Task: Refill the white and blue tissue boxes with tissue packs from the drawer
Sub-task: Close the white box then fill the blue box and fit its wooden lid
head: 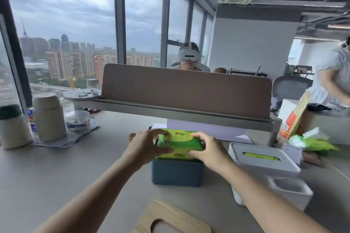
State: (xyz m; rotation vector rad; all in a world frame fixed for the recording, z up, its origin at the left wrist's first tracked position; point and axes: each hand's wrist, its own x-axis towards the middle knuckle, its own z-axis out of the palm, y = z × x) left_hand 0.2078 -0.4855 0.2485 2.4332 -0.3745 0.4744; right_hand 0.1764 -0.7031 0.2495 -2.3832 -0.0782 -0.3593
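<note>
Both my hands grip a green tissue pack (180, 141) at the middle of the bench (106, 149), holding it over the open top of the blue tissue box (177, 173). My left hand (146, 146) clasps the pack's left end, fingers (161, 134) curled over its top edge and thumb pressed against its near face. My right hand (206, 148) closes on the right end, fingers wrapped across the top. The pack's lower part sits just inside the blue box's rim, and a second green face shows beneath the upper one; I cannot tell whether that is another pack.

Just to the right of the blue box stands the white tissue box (265, 159), its white lid on, green wrapping visible through the slot. Nearer the bench's front edge, beside it, sits an open white container (291, 193). A wooden lid (170, 217) with an oval cut-out lies at the front edge, between my forearms. A torn green wrapper (314, 143) rests toward the right edge, next to an orange and yellow carton (295, 117). At the left edge stand pale jars (49, 117) and a clear tub (77, 120). A brown divider (185, 91) runs along the back edge; behind it sits a person wearing a white headset (189, 56).
</note>
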